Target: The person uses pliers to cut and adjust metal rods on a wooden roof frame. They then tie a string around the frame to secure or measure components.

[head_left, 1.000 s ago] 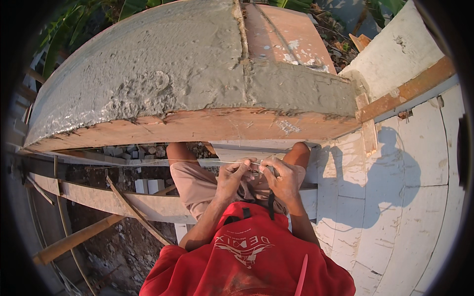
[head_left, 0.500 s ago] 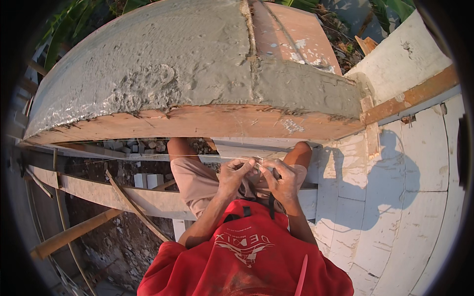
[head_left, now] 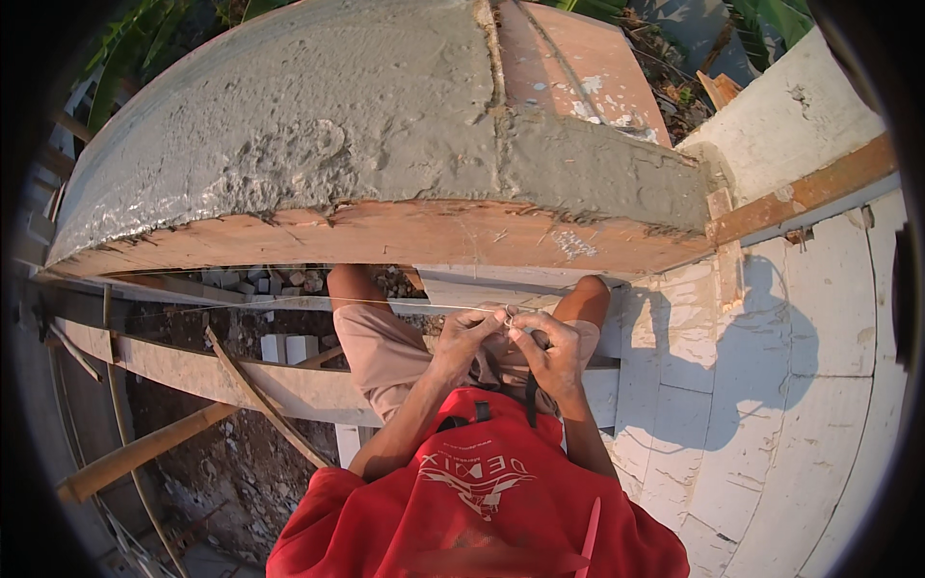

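Note:
My left hand [head_left: 464, 339] and my right hand [head_left: 552, 356] meet in front of me, just below the near wooden side of a curved form. A thin pale string [head_left: 371, 302] runs from them out to the left, nearly level and taut. The left thumb and fingers are closed on the string near its end. Opposite them, the right thumb and forefinger pinch the same string. A small loop [head_left: 511, 314] shows between the fingertips. Whether it is wound around anything is too small to tell.
Wet grey concrete [head_left: 289, 125] lies on the curved form, faced by a plywood board [head_left: 434, 233]. White block wall [head_left: 752, 405] stands at right, with a timber batten [head_left: 809, 188] above. At lower left, a bamboo pole [head_left: 149, 453] and a slanting stick [head_left: 260, 400] cross a drop with rubble.
Both hands have shifted slightly right with the string. The string end between the fingertips now forms a small loop.

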The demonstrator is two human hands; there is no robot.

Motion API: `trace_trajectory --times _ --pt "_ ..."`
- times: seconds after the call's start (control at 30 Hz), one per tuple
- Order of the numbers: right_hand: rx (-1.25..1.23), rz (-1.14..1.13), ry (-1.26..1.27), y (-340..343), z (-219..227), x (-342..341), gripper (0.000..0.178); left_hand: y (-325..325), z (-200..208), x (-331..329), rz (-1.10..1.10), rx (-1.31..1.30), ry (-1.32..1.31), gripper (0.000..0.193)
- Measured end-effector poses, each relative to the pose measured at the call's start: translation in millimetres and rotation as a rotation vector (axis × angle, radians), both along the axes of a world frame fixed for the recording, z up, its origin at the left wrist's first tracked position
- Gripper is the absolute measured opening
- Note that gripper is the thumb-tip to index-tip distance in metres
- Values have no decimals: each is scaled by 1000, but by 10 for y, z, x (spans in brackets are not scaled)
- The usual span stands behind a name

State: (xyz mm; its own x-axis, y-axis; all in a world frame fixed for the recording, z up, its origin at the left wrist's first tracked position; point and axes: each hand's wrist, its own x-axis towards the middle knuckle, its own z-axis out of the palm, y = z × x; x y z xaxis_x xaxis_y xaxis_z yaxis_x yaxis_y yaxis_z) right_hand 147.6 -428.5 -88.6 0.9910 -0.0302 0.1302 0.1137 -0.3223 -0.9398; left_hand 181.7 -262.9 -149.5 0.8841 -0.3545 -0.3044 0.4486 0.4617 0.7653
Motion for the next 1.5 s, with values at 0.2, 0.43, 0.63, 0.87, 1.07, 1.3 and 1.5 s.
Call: trace_trajectory --times 0.2,0.43,0.63,0.87,1.07,1.3,1.5 --pt "341 -91 258 -38 -17 4 17 10 -53 26 -13 18 -225 19" --pt "723 -112 574 -120 -61 -4 17 -27 6 -20 74 161 -246 17" --pt "868 -148 584 -48 -93 35 15 -95 70 -29 166 269 -287 14" --pt "1111 -128 589 39 -203 83 16 -104 115 -38 251 296 -330 11" --pt "1202 -9 587 82 -218 78 25 -70 215 -23 284 386 -382 11" --pt "190 -51 60 147 -80 168 35 43 297 -38 304 542 -579 10" --pt "97 -31 101 147 -42 185 30 131 293 7 244 469 -631 13"
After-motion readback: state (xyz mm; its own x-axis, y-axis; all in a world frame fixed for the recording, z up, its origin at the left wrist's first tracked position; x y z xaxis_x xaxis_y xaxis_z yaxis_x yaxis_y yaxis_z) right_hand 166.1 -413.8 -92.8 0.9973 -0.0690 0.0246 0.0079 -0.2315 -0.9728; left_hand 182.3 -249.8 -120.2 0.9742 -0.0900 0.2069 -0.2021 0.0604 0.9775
